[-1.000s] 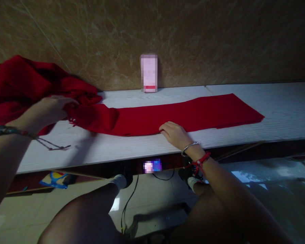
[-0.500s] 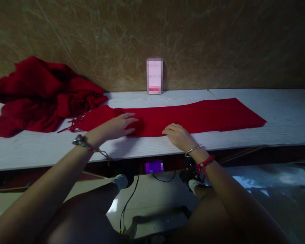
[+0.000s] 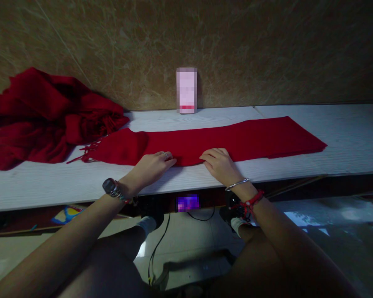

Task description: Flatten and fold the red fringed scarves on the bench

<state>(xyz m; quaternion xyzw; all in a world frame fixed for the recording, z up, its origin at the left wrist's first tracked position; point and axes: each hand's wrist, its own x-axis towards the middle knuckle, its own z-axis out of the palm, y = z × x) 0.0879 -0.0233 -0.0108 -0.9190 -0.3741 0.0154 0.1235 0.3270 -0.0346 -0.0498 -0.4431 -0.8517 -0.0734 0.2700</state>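
Observation:
A long red scarf lies folded in a flat strip on the white wood-grain tabletop, with its fringe at the left end. My left hand has its fingers closed on the near edge of the strip, left of centre. A short way to the right, my right hand pinches the same edge. The fingertips of both hands rest at the cloth, and the thumbs are partly hidden. Beyond the fringe sits a crumpled heap of red cloth, also with fringe showing.
Against the brown marbled wall leans an upright, blurred-out pink rectangle, perhaps a phone. Below the table's front edge is a small lit purple screen. A dark cable runs across the tiled floor between my legs.
My left hand has come down from above the strip to its near edge, and its spread fingers have closed. My right hand has stayed at the edge.

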